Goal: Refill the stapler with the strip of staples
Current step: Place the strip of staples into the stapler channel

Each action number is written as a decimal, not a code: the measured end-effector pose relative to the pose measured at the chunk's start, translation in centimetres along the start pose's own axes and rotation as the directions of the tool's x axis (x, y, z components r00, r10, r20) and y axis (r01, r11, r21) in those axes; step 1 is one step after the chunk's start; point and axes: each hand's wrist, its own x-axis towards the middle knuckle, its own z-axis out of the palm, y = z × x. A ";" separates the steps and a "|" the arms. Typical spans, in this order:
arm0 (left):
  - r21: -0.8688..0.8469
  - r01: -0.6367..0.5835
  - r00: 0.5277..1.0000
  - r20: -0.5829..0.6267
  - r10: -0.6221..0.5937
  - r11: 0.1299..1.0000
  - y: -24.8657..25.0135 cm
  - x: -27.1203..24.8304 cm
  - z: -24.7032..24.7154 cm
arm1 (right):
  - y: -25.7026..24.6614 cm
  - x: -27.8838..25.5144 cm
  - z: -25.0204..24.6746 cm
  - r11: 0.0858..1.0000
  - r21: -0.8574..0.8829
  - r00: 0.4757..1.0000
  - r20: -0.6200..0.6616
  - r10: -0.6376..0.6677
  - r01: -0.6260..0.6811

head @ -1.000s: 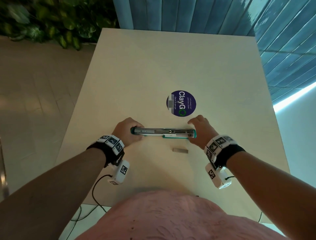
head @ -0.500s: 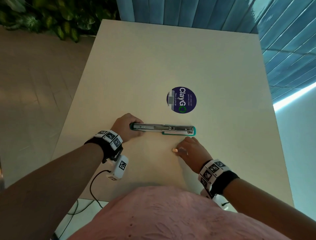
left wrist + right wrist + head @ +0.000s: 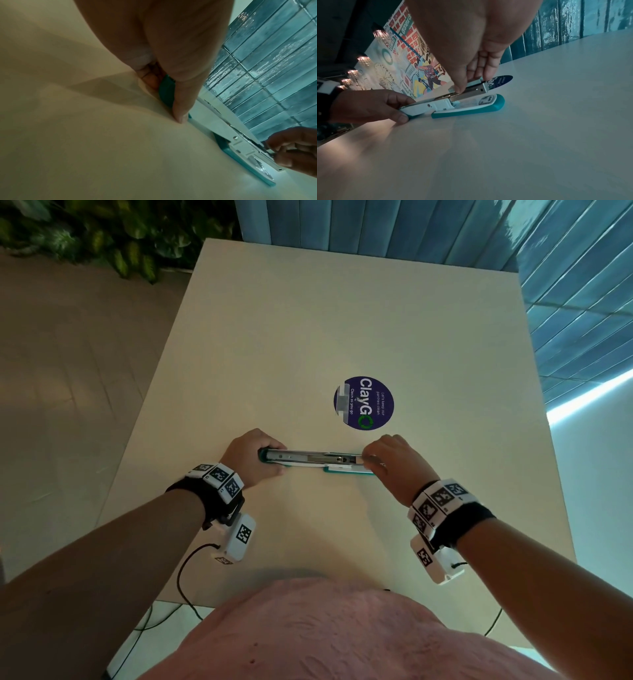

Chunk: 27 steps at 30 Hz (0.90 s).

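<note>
While flipped open, teal-white stapler (image 3: 310, 460) lies flat | left hand (image 3: 248, 460) clasps its end | right hand (image 3: 394, 465) pinches staple strip (image 3: 474, 82)

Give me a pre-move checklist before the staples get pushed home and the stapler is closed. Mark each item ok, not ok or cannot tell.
1. Stapler opened flat on the table, metal channel facing up: ok.
2. Left hand grips the folded-back end and steadies it: ok.
3. Right hand pinches the strip of staples over the channel's front end: ok.
4. Strip fully seated in the channel: cannot tell, fingers cover it.
5. Strip the right way up, legs down: cannot tell.
6. Teal base resting flat on the table: ok.
</note>
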 end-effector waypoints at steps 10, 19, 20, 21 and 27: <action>0.001 -0.003 1.000 -0.005 0.004 1.000 -0.3 0.2 0.1 | -0.5 0.2 -0.5 0.999 -0.050 0.999 0.034 0.005 -0.003; 0.000 -0.006 1.000 0.001 0.006 1.000 -0.2 0.1 0.0 | -0.8 0.6 -1.1 0.988 -0.155 0.995 0.100 0.002 0.014; -0.003 -0.004 1.000 0.001 0.004 1.000 -0.2 0.1 0.0 | -0.8 0.6 -1.2 0.990 -0.142 0.995 0.102 0.013 0.002; -0.006 -0.002 1.000 0.002 0.002 1.000 -0.2 0.1 0.0 | -0.8 0.6 -1.3 0.993 -0.115 0.994 0.102 0.031 -0.019; 0.001 -0.005 1.000 -0.003 0.005 1.000 -0.2 0.1 0.0 | -0.8 0.7 -1.9 0.991 -0.122 0.984 0.158 0.079 -0.060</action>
